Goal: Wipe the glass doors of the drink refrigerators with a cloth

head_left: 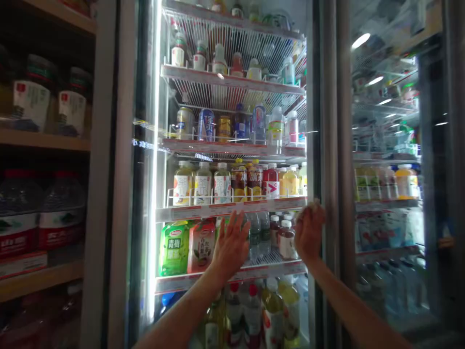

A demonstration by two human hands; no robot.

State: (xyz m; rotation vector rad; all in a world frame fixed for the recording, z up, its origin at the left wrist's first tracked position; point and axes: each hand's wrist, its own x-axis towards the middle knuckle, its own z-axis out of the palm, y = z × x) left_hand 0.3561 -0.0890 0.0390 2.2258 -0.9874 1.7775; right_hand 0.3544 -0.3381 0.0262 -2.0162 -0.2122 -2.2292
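A lit drinks fridge fills the middle of the view behind its glass door [232, 150]. My left hand [232, 240] is raised in front of the glass with its fingers stretched out; it appears to rest flat on the pane. At the pane's right edge, beside the metal door frame [330, 160], my right hand [309, 235] is closed on a pale crumpled cloth [311, 207], mostly hidden by the fingers. Behind the left hand stand a green drink jug [174, 248] and a red one [201, 246]. Small dark bottles [286, 241] show near the right hand.
Several shelves hold bottles and cans [206, 125]. A second glass-fronted fridge [388, 194] stands on the right. Wooden shelves [43, 139] with large bottles [61, 213] are at the left. Bottles with red caps [252, 305] stand on the lowest visible shelf.
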